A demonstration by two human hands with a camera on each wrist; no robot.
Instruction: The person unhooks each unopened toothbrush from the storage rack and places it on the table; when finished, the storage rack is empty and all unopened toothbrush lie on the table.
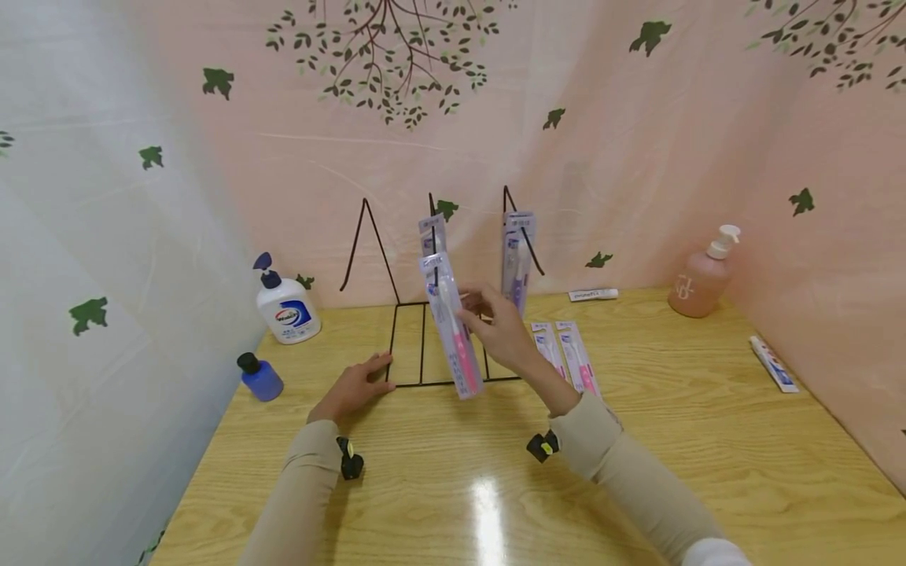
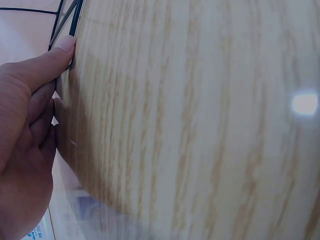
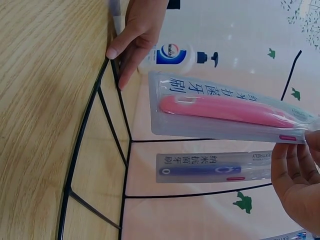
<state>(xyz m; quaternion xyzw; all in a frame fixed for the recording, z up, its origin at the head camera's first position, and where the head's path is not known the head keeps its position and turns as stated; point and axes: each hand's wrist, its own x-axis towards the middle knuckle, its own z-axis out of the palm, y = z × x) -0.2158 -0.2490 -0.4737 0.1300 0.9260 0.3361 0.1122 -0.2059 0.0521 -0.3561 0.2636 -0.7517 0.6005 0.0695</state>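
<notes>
My right hand pinches the side of a packaged toothbrush with a pink handle. The pack tilts in front of the black wire rack, its top at the middle hook; I cannot tell whether the hook passes through its hole. Behind it hangs another pack, in the right wrist view a blue-handled toothbrush. A purple-handled toothbrush pack hangs on the right hook. My left hand rests at the rack's front left corner, thumb and fingers against the base wire.
Two pink toothbrush packs lie right of the rack. At left stand a white pump bottle and a small blue bottle. A pink pump bottle and two toothpaste tubes are at right. Patterned curtains enclose the table.
</notes>
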